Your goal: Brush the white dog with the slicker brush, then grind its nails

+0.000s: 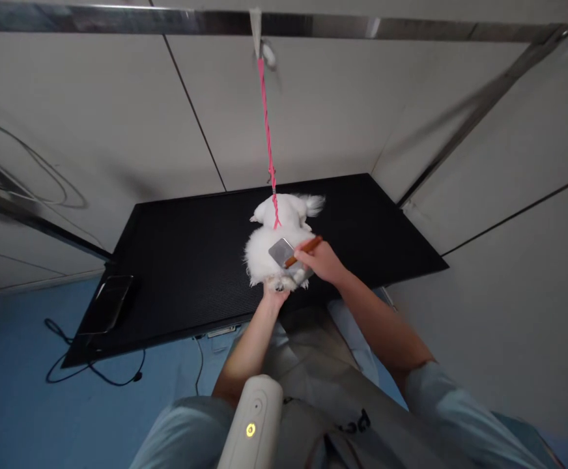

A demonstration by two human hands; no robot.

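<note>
Brush (281, 252), partial dark lettering (355, 423) on apron (323, 378)

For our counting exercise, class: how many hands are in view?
2: the right hand, holding the brush over the white animal, and the left hand, partly hidden, at the animal's near end.

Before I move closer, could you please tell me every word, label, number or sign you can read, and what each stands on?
Nothing reads for certain.
Apron: a few dark letters, too unclear to read.
White device: any mark on its yellow light is too small.
Brush: no readable text.
</note>
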